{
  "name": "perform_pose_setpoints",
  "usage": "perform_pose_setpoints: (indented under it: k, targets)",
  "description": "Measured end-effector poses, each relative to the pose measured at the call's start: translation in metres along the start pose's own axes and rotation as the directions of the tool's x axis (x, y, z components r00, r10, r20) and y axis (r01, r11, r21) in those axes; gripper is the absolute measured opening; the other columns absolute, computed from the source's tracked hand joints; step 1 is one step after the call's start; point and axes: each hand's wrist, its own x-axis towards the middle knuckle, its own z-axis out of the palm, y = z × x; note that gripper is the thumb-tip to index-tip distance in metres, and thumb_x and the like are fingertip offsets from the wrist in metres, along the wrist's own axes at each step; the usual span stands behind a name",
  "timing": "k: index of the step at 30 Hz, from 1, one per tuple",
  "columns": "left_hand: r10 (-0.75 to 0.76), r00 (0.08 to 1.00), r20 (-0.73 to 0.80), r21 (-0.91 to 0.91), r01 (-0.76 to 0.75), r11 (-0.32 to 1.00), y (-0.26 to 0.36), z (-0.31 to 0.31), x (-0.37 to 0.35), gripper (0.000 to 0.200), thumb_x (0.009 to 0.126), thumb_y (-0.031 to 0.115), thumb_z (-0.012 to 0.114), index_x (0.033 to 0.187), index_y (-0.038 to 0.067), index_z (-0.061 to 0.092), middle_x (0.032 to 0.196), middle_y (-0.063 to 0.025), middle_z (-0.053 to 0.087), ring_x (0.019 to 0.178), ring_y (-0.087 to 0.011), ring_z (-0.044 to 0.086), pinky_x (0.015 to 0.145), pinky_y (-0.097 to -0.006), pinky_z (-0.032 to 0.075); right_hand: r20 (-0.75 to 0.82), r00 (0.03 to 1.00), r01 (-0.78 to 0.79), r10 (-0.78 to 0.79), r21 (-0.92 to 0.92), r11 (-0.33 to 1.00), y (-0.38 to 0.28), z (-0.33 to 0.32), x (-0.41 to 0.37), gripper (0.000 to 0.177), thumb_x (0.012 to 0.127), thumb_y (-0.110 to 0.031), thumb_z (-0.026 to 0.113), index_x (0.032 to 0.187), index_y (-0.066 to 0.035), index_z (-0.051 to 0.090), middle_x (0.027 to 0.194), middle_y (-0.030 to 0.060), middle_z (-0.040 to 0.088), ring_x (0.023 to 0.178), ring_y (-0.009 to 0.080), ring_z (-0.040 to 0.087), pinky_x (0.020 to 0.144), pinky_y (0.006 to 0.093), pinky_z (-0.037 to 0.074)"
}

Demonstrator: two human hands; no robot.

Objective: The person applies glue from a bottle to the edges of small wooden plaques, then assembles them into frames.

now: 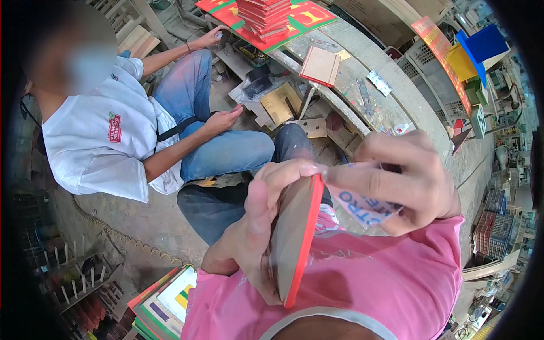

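My left hand [246, 232] is wrapped round a thin brown wooden panel with a bright red edge [294, 243], held upright in front of my chest. Pinched in my right hand [399, 178] is a crumpled clear plastic wrapper with blue lettering [362, 208]. The right fingertips meet the panel's upper corner, close to the left fingertips. Whether anything else lies under the right fingers is hidden. A similar red-edged panel [321, 66] rests on the wooden bench [396, 107] ahead.
A tall stack of red-edged pieces [263, 17] stands on a red and green board [311, 17]. A co-worker in a white shirt [102, 136] sits at the left. Metal tools [365, 97] and a small packet [379, 83] lie on the bench. Painted boards [167, 303] lean at lower left.
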Motion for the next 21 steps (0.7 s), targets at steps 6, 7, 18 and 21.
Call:
perform_pose_setpoints:
  k: [6, 7, 18, 21]
  targets:
    - [0.112, 0.989, 0.097, 0.011, -0.114, 0.993, -0.010, -0.011, -0.010, 0.156, 0.044, 0.059, 0.085, 0.153, 0.015, -0.018, 0.140, -0.0326, 0.033, 0.119, -0.0416, 0.045, 0.096, -0.0498, 0.029, -0.150, 0.988, -0.033, 0.034, 0.010, 0.999, 0.001, 0.000, 0.000, 0.053, 0.068, -0.017, 0.079, 0.114, 0.003, 0.062, 0.081, 0.0092, 0.061, 0.066, 0.0192, 0.061, 0.056, 0.0272, 0.045]
    - [0.104, 0.994, 0.038, -0.012, -0.104, 0.995, -0.004, -0.005, -0.006, 0.156, 0.044, 0.061, 0.085, 0.153, 0.015, -0.018, 0.140, -0.0322, 0.033, 0.119, -0.0416, 0.045, 0.096, -0.0496, 0.029, -0.151, 0.988, -0.035, 0.036, 0.010, 0.999, 0.001, 0.005, -0.001, 0.053, 0.068, -0.017, 0.079, 0.114, 0.003, 0.062, 0.081, 0.0092, 0.061, 0.066, 0.0192, 0.061, 0.056, 0.0272, 0.045]
    - [0.081, 0.997, -0.001, -0.177, -0.080, 0.981, -0.007, 0.002, -0.007, 0.158, 0.048, 0.067, 0.085, 0.149, 0.019, -0.027, 0.141, -0.0353, 0.026, 0.125, -0.0428, 0.038, 0.101, -0.0503, 0.034, -0.082, 0.730, -0.410, 0.679, 0.742, 0.531, 0.009, 0.032, 0.018, 0.080, 0.072, -0.002, 0.079, 0.139, -0.004, 0.035, 0.086, -0.0037, 0.047, 0.066, 0.0042, 0.036, 0.056, 0.0176, 0.028]
    - [0.182, 0.982, -0.048, -0.262, -0.188, 0.946, -0.018, 0.003, -0.008, 0.160, 0.047, 0.062, 0.089, 0.149, 0.021, -0.028, 0.143, -0.0353, 0.021, 0.128, -0.0426, 0.034, 0.100, -0.0485, 0.039, -0.072, 0.759, -0.367, 0.647, 0.773, 0.517, 0.001, 0.028, 0.019, 0.081, 0.071, -0.004, 0.080, 0.139, -0.003, 0.035, 0.085, -0.0035, 0.048, 0.063, 0.0036, 0.037, 0.055, 0.0177, 0.028]
